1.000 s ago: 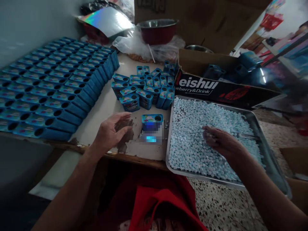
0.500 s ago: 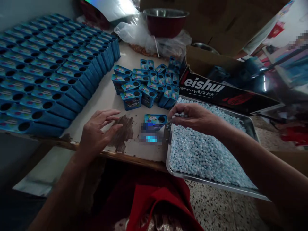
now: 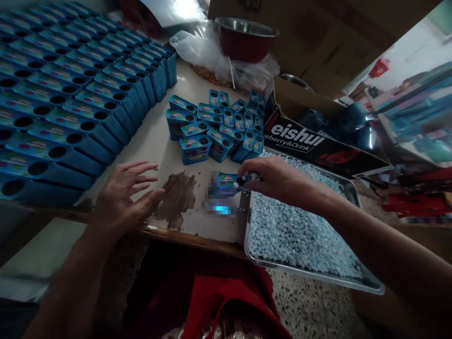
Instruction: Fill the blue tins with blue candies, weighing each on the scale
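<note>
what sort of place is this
Probably a small confectionery workshop, judging by the long rows of blue rectangular containers with round holes, a shallow silver metal tray of small pale-blue candy-like pellets, and an open black printed cardboard box.

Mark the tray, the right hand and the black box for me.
Tray (image 3: 318,275): head view, on its near rim.
Right hand (image 3: 281,177): head view, on the back of the hand.
Black box (image 3: 330,151): head view, on its printed front wall.
</note>
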Demonstrator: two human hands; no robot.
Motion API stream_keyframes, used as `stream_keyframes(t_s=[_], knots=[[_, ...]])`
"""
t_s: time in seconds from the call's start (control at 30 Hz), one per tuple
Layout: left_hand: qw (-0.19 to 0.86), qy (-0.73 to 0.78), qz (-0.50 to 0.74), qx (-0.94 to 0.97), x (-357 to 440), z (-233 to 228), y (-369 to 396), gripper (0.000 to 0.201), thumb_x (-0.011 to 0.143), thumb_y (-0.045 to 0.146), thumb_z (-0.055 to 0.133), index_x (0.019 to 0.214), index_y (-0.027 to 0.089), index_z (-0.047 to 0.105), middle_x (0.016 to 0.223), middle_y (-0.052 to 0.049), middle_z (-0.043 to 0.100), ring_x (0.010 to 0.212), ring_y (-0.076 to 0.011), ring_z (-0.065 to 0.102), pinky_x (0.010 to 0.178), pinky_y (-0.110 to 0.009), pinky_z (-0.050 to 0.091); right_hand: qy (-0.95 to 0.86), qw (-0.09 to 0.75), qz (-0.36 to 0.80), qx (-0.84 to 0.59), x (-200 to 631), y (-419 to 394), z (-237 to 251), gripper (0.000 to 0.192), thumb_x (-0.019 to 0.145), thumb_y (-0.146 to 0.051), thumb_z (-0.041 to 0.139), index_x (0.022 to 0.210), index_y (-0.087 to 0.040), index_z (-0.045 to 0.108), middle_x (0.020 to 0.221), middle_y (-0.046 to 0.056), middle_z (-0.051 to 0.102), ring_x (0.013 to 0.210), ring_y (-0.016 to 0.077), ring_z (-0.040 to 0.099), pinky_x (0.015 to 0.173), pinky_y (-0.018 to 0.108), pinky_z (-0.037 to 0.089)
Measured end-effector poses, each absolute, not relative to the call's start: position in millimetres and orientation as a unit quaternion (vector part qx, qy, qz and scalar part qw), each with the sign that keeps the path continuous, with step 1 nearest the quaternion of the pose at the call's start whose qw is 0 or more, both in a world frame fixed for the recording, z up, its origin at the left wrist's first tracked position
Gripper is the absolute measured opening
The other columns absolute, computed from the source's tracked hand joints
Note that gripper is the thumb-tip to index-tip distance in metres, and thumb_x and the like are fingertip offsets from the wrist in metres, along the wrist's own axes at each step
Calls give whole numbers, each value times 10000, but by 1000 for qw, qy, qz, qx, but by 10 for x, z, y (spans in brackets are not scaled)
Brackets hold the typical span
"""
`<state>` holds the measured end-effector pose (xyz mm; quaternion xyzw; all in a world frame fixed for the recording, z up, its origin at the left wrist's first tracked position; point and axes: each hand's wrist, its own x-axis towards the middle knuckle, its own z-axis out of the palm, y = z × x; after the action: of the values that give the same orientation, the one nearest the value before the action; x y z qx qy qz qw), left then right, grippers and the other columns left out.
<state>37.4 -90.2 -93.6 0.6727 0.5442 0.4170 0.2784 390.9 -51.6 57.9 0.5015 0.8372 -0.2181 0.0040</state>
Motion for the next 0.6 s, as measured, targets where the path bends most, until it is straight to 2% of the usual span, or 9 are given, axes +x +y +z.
stream_keyframes(t_s=[0.2,0.27,0.4,0.5,0.6], knots=[[288,559,403,666,337,-921,-918,584,892,322,809,1448,274,637,1513,-80,552,1106,-244,776,974,-420,688,825,-11,-218,521,3862,-462,527,256,814,-119,830,1056,-199,806,847,4,731,745,150,612,681,278,398],[298,553,406,664,384,-916,-930,580,899,330,812,1448,266,638,1481,-78,579,1117,-244,771,988,-416,683,817,-40,-235,525,3852,-429,497,240,801,-123,843,1025,-202,813,827,-6,721,731,143,602,684,279,406],[297,523,429,674,606,-844,-950,424,928,359,804,1325,236,722,1258,-55,734,1078,-234,769,1043,-426,650,770,-131,-339,525,3938,-382,419,140,801,-250,871,923,-207,819,792,-8,708,707,139,585,668,285,426],[269,509,440,689,857,-682,-921,225,963,357,772,1165,260,778,1112,-23,795,1025,-230,770,1018,-406,631,653,-220,-468,554,4105,-424,362,223,773,-343,918,905,-194,818,762,-3,678,663,121,541,606,265,414],[216,486,432,729,1140,-465,-799,79,984,316,742,1033,275,788,1023,-3,798,962,-221,762,948,-375,611,490,-348,-557,573,4313,-541,296,245,780,-325,938,923,-174,807,741,-19,614,616,79,465,531,203,383]])
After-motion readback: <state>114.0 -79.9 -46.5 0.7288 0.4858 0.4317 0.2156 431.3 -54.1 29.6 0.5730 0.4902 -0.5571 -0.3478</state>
